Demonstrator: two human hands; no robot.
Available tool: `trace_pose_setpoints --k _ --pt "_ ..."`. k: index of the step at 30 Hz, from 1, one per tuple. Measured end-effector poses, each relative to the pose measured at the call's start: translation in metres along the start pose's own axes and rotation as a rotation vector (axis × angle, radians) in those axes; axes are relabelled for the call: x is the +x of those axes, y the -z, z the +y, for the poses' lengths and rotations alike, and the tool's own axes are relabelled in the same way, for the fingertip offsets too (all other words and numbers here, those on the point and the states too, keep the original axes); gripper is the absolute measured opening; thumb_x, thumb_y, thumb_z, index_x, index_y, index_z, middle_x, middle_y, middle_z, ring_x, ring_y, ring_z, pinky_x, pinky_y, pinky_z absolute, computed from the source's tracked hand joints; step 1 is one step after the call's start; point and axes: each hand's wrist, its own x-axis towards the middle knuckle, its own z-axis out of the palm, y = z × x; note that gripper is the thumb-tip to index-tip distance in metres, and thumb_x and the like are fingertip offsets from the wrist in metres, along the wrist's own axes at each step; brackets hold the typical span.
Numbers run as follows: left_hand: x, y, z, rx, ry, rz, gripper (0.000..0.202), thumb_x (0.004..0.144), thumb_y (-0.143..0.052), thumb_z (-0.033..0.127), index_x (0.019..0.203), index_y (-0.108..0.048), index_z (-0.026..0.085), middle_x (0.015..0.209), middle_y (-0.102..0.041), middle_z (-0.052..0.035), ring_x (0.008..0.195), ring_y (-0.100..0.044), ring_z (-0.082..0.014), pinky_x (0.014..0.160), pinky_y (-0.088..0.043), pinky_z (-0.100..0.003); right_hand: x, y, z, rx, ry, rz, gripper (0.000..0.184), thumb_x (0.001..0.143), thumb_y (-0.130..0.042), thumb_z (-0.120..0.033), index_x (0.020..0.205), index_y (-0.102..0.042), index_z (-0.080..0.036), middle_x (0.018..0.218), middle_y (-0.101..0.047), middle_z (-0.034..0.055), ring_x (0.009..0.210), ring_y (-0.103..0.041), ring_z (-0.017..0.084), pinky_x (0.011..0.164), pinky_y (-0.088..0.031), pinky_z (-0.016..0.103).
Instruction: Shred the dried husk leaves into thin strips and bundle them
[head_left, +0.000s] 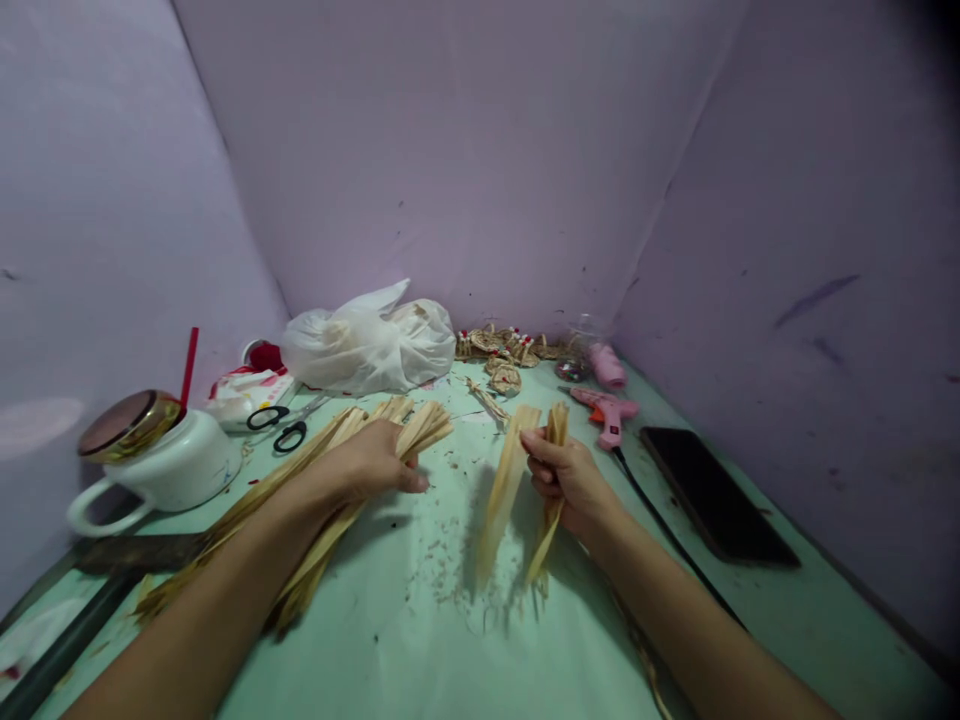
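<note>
My left hand (379,458) is closed round the near end of several pale yellow dried leaf strips (427,428), which lie in a long bundle slanting down to the left under my forearm. My right hand (568,478) is closed on a few more dried strips (556,425), held upright above the table. One wide strip (504,490) hangs from its fingertips, its lower end smeared by motion. Beneath the hands, the pale green table (420,620) is scattered with small fibre scraps.
On the left are a white mug (176,465), black-handled scissors (290,436) and a dark hammer-like tool (150,550). A white plastic bag (375,345) and woven ornaments (506,378) stand at the back. A pink glue gun (609,412) and a black phone (716,495) lie right.
</note>
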Motion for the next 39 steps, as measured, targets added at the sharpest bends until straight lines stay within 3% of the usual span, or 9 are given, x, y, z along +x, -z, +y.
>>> trace_pose_setpoints --k 5,12,16,20,30,32,35,39 --pt "-0.004 -0.004 0.003 0.064 0.077 0.041 0.010 0.051 -0.061 0.023 0.058 -0.058 0.017 0.055 -0.055 -0.0003 0.056 -0.051 -0.0169 0.050 -0.030 -0.024 -0.005 -0.005 0.006 -0.091 -0.037 -0.022 0.040 0.050 -0.076 -0.036 0.065 -0.043 -0.018 0.035 -0.035 -0.0112 0.031 -0.021 0.001 0.032 -0.009 0.014" --pt "-0.006 0.003 -0.003 0.111 0.044 0.081 0.033 0.049 -0.068 0.046 0.051 -0.050 0.019 0.052 -0.051 -0.0012 0.051 -0.046 -0.0169 0.048 -0.025 -0.026 -0.007 -0.007 0.005 -0.090 -0.046 -0.014 0.040 0.048 -0.075 -0.036 0.064 -0.042 -0.019 0.036 -0.034 -0.0112 0.031 -0.020 0.001 0.033 -0.008 0.015" --pt "-0.004 0.005 -0.004 0.021 -0.071 0.107 0.027 0.044 -0.071 0.026 0.068 -0.062 0.018 0.067 -0.060 -0.0015 0.068 -0.054 -0.0191 0.058 -0.032 -0.023 -0.007 -0.007 0.007 -0.112 -0.053 -0.017 0.039 0.050 -0.074 -0.037 0.064 -0.043 -0.019 0.035 -0.033 -0.0114 0.032 -0.020 0.001 0.033 -0.007 0.015" --pt "-0.005 0.001 0.000 0.010 -0.002 0.083 0.009 0.048 -0.062 0.018 0.056 -0.058 0.017 0.051 -0.054 0.0019 0.053 -0.048 -0.0153 0.052 -0.029 -0.024 -0.006 -0.006 0.008 -0.121 -0.053 -0.024 0.038 0.051 -0.073 -0.037 0.065 -0.043 -0.019 0.036 -0.033 -0.0117 0.032 -0.020 0.001 0.032 -0.007 0.015" --pt "-0.005 0.005 -0.005 0.048 0.019 0.047 0.024 0.053 -0.066 0.037 0.051 -0.056 0.016 0.051 -0.053 -0.0007 0.051 -0.047 -0.0151 0.048 -0.028 -0.025 -0.006 -0.007 0.011 -0.163 -0.046 -0.007 0.035 0.054 -0.072 -0.038 0.067 -0.046 -0.018 0.036 -0.034 -0.0109 0.032 -0.022 0.002 0.033 -0.008 0.016" --pt "-0.003 0.003 -0.003 -0.020 0.034 0.066 0.023 0.056 -0.065 0.037 0.052 -0.057 0.015 0.050 -0.052 -0.0001 0.051 -0.048 -0.0150 0.049 -0.030 -0.025 -0.007 -0.007 0.013 -0.179 -0.045 -0.014 0.034 0.055 -0.071 -0.038 0.067 -0.046 -0.018 0.035 -0.035 -0.0108 0.032 -0.022 0.002 0.033 -0.008 0.016" --pt "-0.002 -0.006 0.005 -0.288 0.050 0.174 0.017 0.057 -0.066 0.030 0.060 -0.060 0.014 0.051 -0.052 0.0024 0.052 -0.047 -0.0130 0.052 -0.033 -0.023 -0.010 -0.010 0.017 -0.214 -0.058 -0.055 0.033 0.057 -0.071 -0.039 0.066 -0.047 -0.018 0.035 -0.035 -0.0105 0.031 -0.022 0.003 0.033 -0.009 0.017" --pt "-0.002 -0.031 0.020 -0.720 0.039 0.018 0.026 0.056 -0.070 0.026 0.078 -0.064 0.014 0.059 -0.058 0.0021 0.056 -0.050 -0.0119 0.055 -0.038 -0.022 -0.019 -0.020 0.021 -0.259 -0.065 -0.103 0.031 0.056 -0.072 -0.036 0.064 -0.048 -0.017 0.039 -0.039 -0.0094 0.032 -0.026 0.003 0.033 -0.014 0.017"
